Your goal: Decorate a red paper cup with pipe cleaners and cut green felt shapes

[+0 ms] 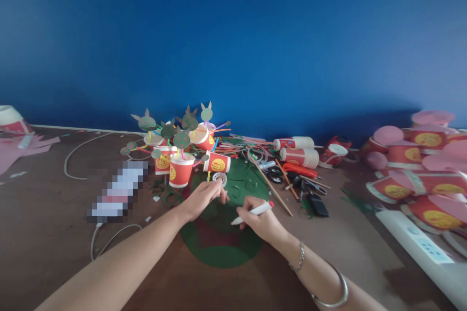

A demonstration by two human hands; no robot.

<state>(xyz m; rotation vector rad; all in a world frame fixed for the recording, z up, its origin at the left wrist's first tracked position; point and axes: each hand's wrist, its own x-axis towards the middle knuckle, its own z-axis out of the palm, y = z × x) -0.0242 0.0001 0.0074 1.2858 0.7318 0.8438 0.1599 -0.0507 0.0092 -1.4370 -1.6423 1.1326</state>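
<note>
My right hand (257, 218) is closed around a white marker (260, 208) with a red end. The marker's other end points down left, over a large green paper disc (222, 255) lying on the table. My left hand (207, 195) has its fingers curled at the lower edge of a small white disc with holes (219, 178), like a tape core; the fingertips are partly hidden. Just behind it, a red paper cup (218, 162) lies on its side. Left of that stand several red cups (181, 171) with green rabbit-eared paper heads (181, 139).
Behind the green paper lie coloured sticks (237, 145), stacked cups (299, 157), a wooden stick (273, 187) and a black object (317, 205). A blurred phone-like device (118, 192) with a cable sits left. At right are a power strip (419, 240) and pink-topped cups (436, 214).
</note>
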